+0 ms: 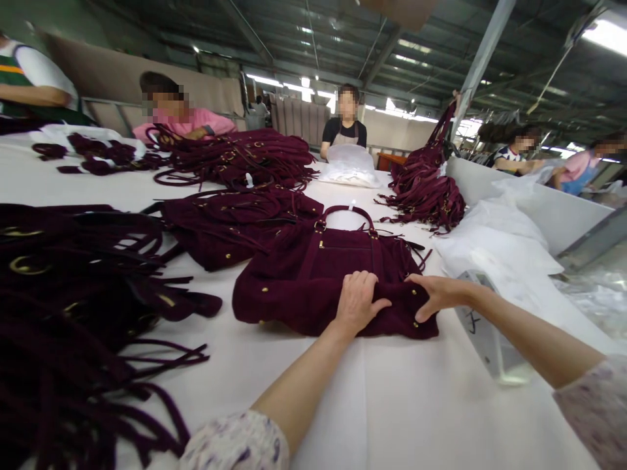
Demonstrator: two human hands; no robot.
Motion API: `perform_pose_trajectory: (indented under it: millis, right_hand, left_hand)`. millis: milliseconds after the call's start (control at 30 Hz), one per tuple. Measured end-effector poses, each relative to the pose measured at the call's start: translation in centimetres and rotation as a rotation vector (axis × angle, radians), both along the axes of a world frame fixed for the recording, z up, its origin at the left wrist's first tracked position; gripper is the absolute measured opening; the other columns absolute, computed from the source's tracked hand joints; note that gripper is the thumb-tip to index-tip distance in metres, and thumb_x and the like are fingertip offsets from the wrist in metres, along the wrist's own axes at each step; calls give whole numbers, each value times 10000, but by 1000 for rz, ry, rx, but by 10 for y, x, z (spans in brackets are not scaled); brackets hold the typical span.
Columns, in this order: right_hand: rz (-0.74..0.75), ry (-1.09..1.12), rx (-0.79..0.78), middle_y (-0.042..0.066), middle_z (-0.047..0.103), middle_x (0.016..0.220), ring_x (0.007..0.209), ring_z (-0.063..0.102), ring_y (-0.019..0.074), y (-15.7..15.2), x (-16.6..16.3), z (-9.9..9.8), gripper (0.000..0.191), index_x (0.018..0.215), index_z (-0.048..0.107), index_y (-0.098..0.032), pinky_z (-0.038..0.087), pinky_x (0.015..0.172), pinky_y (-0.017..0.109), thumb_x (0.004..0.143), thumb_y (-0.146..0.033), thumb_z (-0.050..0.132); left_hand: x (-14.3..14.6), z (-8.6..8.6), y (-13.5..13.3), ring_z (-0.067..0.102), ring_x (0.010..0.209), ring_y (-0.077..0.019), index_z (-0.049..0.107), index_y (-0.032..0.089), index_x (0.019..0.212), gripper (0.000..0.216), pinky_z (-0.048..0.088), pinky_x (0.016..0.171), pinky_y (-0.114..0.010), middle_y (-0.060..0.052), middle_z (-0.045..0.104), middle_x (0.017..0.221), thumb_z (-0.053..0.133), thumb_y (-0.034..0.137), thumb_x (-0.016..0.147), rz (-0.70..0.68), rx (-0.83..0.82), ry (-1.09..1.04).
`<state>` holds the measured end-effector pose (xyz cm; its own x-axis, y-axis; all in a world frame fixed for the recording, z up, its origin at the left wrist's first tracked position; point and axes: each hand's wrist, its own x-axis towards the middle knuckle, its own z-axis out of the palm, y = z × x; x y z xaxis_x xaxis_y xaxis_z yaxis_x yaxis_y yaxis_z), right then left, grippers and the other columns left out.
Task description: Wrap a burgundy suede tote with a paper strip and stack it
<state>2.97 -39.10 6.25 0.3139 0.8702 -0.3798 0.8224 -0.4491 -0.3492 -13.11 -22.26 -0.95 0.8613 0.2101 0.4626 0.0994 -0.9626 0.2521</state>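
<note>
A dark maroon suede handbag (pixel 313 274) with gold studs lies flat on the white table (pixel 392 405), its handle pointing away from me. My left hand (pixel 356 301) rests on the bag's near edge, fingers curled and pinching the fabric. My right hand (pixel 437 294) touches the bag's near right corner, thumb under the edge and fingers bent over it.
Heaps of the same maroon bags lie at the left (pixel 73 307), in the middle (pixel 230 222) and far back (pixel 235 156). Another bunch (pixel 426 189) hangs at the right. White plastic bags (pixel 494 241) are piled at the right. Several people sit around the table.
</note>
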Motion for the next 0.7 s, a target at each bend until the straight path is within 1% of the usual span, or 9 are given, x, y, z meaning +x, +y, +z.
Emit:
perform_pose_trajectory:
  millis: [67,133,233,300,367,467,533,600,700]
  right_hand:
    - [8,-109,-36,57,638,1073,935,611,217,-6,1,-1,669,1189,464,-211,443,730,253,614,-333,783]
    - [11,-274,-63,69,652,1027,937,621,227,-10,0,-8,534,1138,485,-205,436,731,260,669,-254,735]
    - [-14,-411,-83,107,665,1018,988,626,278,-11,-5,-20,379,1088,525,-199,440,769,312,742,-229,679]
    - [-42,-471,-88,141,670,1012,1002,623,326,-7,-11,-20,364,1079,547,-186,448,793,372,744,-225,683]
    - [-28,-521,-67,156,664,1061,1071,596,342,-3,-19,-14,395,1093,565,-184,437,865,408,720,-178,695]
    - [66,-521,20,117,648,1169,1139,576,283,-2,-31,-12,488,1205,554,-217,432,939,362,737,-119,652]
    - [82,-562,112,95,654,1183,1098,610,239,-8,-40,-24,486,1271,534,-231,469,920,337,804,-97,563]
    - [89,-694,271,101,648,1211,1103,615,214,-21,-50,-48,464,1289,536,-196,480,950,337,854,-53,461]
    - [180,-923,533,130,571,1325,1219,541,208,-42,-63,-87,463,1322,513,-100,429,1057,358,887,-20,376]
  left_hand:
    - [-1,-1,2,472,942,-248,518,193,999,508,345,851,-390,-57,546,973,637,624,756,-13,-5,-17]
    - [-1,0,3,470,940,-253,516,193,997,558,344,848,-391,-60,543,973,647,659,720,-31,9,-21]
    - [-1,3,1,471,940,-263,513,190,979,554,342,841,-393,-69,539,983,687,635,698,-39,63,-2]
    - [-1,4,-1,475,937,-265,511,191,968,526,341,840,-394,-71,535,985,704,602,703,-33,96,18]
    - [-3,5,-2,478,931,-264,507,192,964,519,341,837,-394,-71,533,984,711,590,702,-25,119,22]
    - [-5,6,-3,475,907,-257,502,188,944,501,348,807,-390,-63,532,961,708,581,711,-34,168,0]
    - [-5,6,-4,471,882,-250,502,187,926,456,350,776,-385,-58,532,938,700,552,737,-56,216,-19]
    - [-6,4,-4,468,863,-241,508,188,906,336,348,750,-379,-55,532,917,667,467,804,-96,274,-39]
    - [-9,2,-3,461,831,-211,528,196,879,88,346,739,-359,-43,525,883,543,275,912,-208,368,-78]
